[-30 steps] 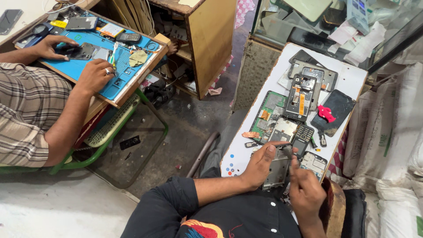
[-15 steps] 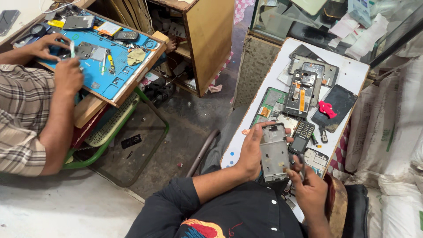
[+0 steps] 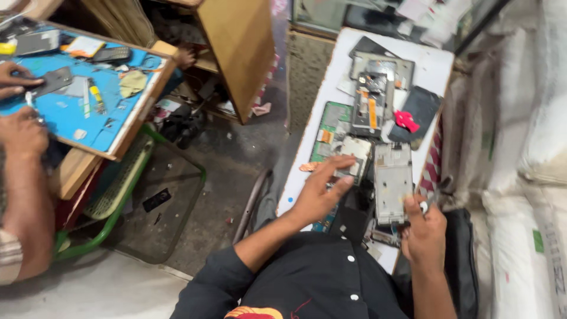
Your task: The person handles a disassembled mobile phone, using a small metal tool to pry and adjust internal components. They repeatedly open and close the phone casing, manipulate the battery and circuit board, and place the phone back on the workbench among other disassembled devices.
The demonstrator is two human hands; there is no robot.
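Right hand (image 3: 424, 231) sits low at the near edge of my white work table (image 3: 434, 68), fingers curled shut round a small tool, only its white tip (image 3: 423, 206) showing above the knuckles. Can't tell what kind of tool it is. It's just beside the bottom end of the silver phone frame (image 3: 393, 183), which lies flat on the table, long side running away from me.

Left hand (image 3: 321, 192) is open, fingers spread and slightly bent, holding nothing. It hovers over the left part of the table, fingertips at the small silver module (image 3: 356, 152) that sits left of the frame. Can't tell if they touch it. Dark parts lie under and between the two hands, too jumbled to name.

Further up: green circuit board (image 3: 331, 121) along the table's left edge. Right of it, an opened phone body (image 3: 370, 103) with an orange strip down the middle. Right again, a black back cover (image 3: 424, 106) with a red piece (image 3: 405, 120) lying on its left edge. Far end of the table holds a dark flat panel (image 3: 369, 46).

Off to my left, well apart across the floor: another person's hands (image 3: 20, 127) over a blue work mat (image 3: 71, 112) scattered with small parts and phones. Wooden cabinet (image 3: 239, 47) stands between the two benches. White sacks (image 3: 525, 177) are stacked on my right.
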